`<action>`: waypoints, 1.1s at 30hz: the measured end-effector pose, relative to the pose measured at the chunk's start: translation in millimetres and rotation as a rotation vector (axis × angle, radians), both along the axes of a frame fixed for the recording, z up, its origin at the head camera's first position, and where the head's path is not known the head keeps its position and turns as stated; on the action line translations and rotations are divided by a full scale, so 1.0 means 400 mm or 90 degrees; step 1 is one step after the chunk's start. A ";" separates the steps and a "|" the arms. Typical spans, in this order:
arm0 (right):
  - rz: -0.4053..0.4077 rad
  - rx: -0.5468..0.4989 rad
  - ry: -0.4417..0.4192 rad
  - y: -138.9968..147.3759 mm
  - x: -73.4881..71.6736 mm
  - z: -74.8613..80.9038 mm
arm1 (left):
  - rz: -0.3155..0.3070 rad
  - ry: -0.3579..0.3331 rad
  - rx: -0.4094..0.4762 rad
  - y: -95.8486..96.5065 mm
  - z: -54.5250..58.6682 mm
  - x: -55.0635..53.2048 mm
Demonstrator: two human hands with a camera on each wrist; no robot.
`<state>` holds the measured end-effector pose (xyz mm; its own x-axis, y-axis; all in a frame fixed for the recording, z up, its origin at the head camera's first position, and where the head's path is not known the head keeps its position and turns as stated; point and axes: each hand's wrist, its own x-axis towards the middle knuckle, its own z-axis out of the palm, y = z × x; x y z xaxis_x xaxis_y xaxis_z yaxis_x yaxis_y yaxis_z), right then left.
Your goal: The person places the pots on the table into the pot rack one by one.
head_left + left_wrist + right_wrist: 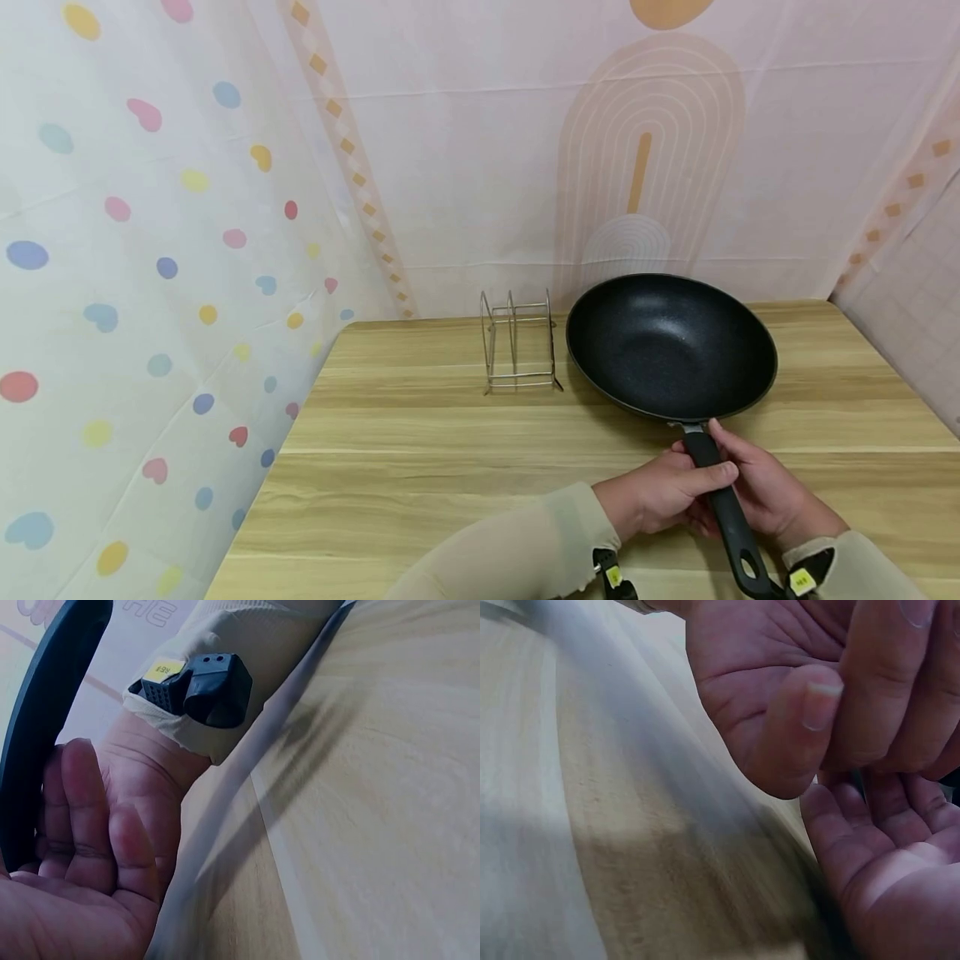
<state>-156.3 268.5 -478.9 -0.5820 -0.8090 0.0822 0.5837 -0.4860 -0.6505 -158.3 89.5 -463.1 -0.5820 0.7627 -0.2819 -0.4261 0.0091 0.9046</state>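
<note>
Black, the pan [671, 346] reaches out ahead of the left hand [663, 492] and right hand [772, 496], its handle [731, 518] grasped by both; the left thumb [708, 477] crosses over the handle, the right lies beside it; beyond the hands and to their left, a wire rack [513, 342] stands on the wood-grain surface [420, 433], near the pan; a patterned cloth [465, 167] hangs farther beyond the hands; whether the pan touches the surface I cannot tell.
</note>
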 end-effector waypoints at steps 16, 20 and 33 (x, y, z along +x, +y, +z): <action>0.026 -0.092 0.014 -0.014 -0.002 -0.008 | 0.038 -0.019 -0.079 0.017 0.012 0.000; 0.035 -0.124 0.014 -0.019 -0.001 -0.011 | 0.045 -0.029 -0.086 0.020 0.015 0.000; -0.006 -0.110 0.029 -0.027 -0.033 0.041 | 0.038 -0.018 -0.059 0.014 0.070 -0.047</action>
<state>-169.5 257.8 -462.7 -0.5822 -0.7749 0.2460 0.5503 -0.5984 -0.5824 -177.0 95.2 -434.9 -0.6168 0.6968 -0.3662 -0.4538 0.0654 0.8887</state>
